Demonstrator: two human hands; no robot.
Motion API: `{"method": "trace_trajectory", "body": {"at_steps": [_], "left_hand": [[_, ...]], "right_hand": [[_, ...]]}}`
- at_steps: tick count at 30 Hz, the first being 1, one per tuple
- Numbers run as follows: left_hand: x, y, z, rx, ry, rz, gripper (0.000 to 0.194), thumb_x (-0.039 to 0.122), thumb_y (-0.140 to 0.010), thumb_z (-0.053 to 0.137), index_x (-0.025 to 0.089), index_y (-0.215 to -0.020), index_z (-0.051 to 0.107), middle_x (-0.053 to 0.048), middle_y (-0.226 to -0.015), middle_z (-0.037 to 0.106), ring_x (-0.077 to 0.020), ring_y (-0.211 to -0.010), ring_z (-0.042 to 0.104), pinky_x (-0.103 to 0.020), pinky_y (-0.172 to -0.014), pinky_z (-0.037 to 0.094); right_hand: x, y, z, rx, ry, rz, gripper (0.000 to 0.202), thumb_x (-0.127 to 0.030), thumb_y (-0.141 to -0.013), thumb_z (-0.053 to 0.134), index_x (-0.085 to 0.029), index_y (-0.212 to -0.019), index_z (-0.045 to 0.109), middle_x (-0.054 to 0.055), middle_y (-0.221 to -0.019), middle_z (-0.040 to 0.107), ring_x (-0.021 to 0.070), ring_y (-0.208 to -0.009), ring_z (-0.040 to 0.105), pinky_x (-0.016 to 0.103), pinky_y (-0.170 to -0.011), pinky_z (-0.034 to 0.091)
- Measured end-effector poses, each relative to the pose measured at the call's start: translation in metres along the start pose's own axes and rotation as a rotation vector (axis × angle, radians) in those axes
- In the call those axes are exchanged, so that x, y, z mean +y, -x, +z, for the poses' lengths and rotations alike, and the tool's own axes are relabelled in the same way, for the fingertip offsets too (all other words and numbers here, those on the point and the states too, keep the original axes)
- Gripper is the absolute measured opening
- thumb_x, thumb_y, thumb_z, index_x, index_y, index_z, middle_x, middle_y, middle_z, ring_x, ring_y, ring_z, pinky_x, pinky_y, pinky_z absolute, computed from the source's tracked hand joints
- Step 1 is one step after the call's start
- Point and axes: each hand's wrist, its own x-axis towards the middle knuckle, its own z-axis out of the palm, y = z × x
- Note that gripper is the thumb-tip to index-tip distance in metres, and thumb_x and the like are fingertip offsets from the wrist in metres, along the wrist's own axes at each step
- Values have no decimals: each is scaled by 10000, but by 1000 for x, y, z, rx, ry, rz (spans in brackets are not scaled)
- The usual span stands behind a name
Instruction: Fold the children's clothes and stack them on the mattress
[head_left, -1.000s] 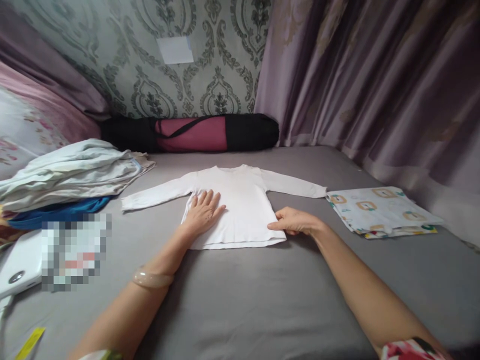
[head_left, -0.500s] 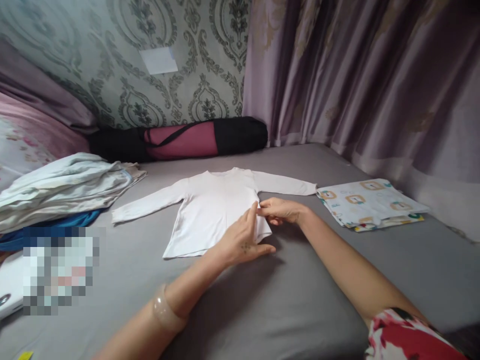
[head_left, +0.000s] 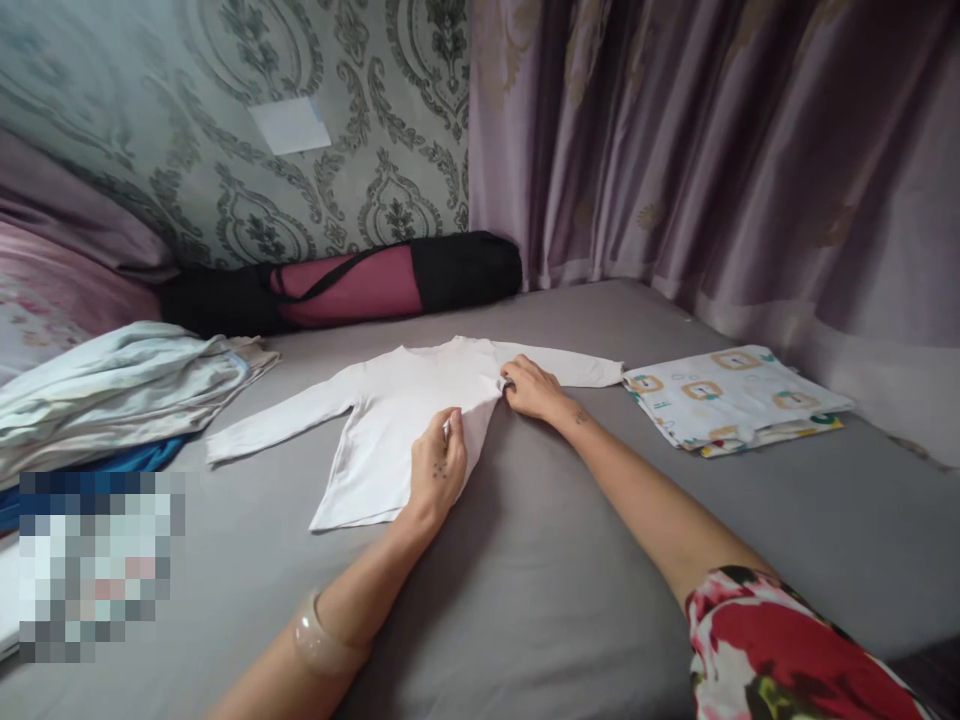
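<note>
A small white long-sleeved shirt (head_left: 390, 410) lies spread on the grey bed sheet (head_left: 555, 560), its neck away from me and its sleeves out to both sides. My left hand (head_left: 437, 462) pinches the lower right part of the shirt, with a bracelet on that wrist. My right hand (head_left: 531, 388) is closed on the shirt's right side edge near the armpit, and the cloth is drawn up between the two hands. The right sleeve runs on behind my right hand.
Folded white printed cloth (head_left: 720, 395) lies at the right. Piled clothes (head_left: 97, 390) and a pixelated patch are at the left. A long black and maroon bag (head_left: 352, 285) lies along the wall, beside purple curtains (head_left: 645, 150).
My right hand has moved up the shirt's side towards the armpit. My left hand has gone from spread fingers to a pinch, and the shirt's right side is now lifted inward.
</note>
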Motion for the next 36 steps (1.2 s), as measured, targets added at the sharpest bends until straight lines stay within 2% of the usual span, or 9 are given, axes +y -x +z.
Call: {"method": "trace_trajectory", "body": {"at_steps": [5, 10, 13, 18, 21, 25, 29, 33, 36], "left_hand": [[2, 2, -1, 119, 20, -30, 315, 411, -952, 399, 185, -817, 572, 51, -542, 446, -104, -495, 410, -219, -525, 288], [5, 4, -1, 109, 87, 17, 332, 436, -936, 430, 192, -720, 493, 66, -534, 374, -90, -494, 372, -207, -514, 297], [5, 7, 1, -57, 115, 56, 332, 453, -928, 452, 186, -743, 524, 61, -544, 405, -90, -511, 390, -203, -519, 317], [-1, 13, 9, -568, 37, 263, 202, 389, -877, 568, 195, -821, 553, 44, -646, 537, -93, -561, 463, -201, -551, 358], [-2, 16, 13, -676, -57, 413, 59, 256, -860, 574, 200, -874, 584, 27, -723, 570, -94, -584, 489, -205, -574, 386], [2, 19, 15, -620, -94, 587, 90, 180, -863, 556, 201, -877, 642, -25, -841, 606, -124, -702, 563, -233, -673, 453], [5, 22, 18, -538, -36, 696, 112, 199, -910, 537, 194, -910, 648, -79, -1061, 646, -188, -1001, 592, -313, -907, 474], [6, 28, 22, -557, 80, 644, 200, 207, -971, 437, 192, -970, 636, -71, -1107, 667, -149, -1027, 619, -260, -932, 488], [6, 35, 24, -451, 2, 584, 215, 249, -972, 445, 204, -966, 655, -79, -1208, 622, -172, -1073, 594, -281, -926, 493]], "right_hand": [[-1, 1, 0, 18, 78, -41, 275, -235, -926, 418, -213, -1152, 573, 101, -1226, 557, 239, -1088, 552, 346, -842, 455], [2, 1, 2, 32, 115, -38, 300, -206, -957, 357, -203, -1169, 569, 105, -1196, 584, 239, -1069, 556, 339, -832, 433], [6, -3, 3, 37, 133, -32, 359, -141, -959, 305, -215, -1187, 572, 103, -1174, 595, 229, -1048, 558, 336, -838, 415], [16, -9, 5, 92, 152, -67, 341, -141, -969, 331, -238, -1102, 630, 81, -1158, 594, 214, -1075, 525, 317, -855, 396], [20, -10, 7, 105, 153, -69, 314, -147, -969, 365, -236, -1040, 658, 70, -1130, 605, 204, -1063, 519, 311, -872, 390], [21, -10, 10, 119, 127, -42, 304, -128, -953, 390, -226, -1009, 672, 66, -1113, 615, 201, -1067, 505, 303, -869, 397], [22, -11, 11, 141, 92, -39, 327, -83, -928, 384, -202, -984, 682, 79, -1095, 625, 206, -1069, 503, 296, -869, 406], [23, -11, 14, 155, 70, -27, 341, -76, -926, 368, -191, -998, 681, 84, -1101, 622, 206, -1071, 508, 287, -869, 409], [24, -10, 15, 161, 63, -24, 368, -69, -926, 344, -185, -1012, 682, 83, -1113, 620, 207, -1091, 501, 286, -889, 405]]}}
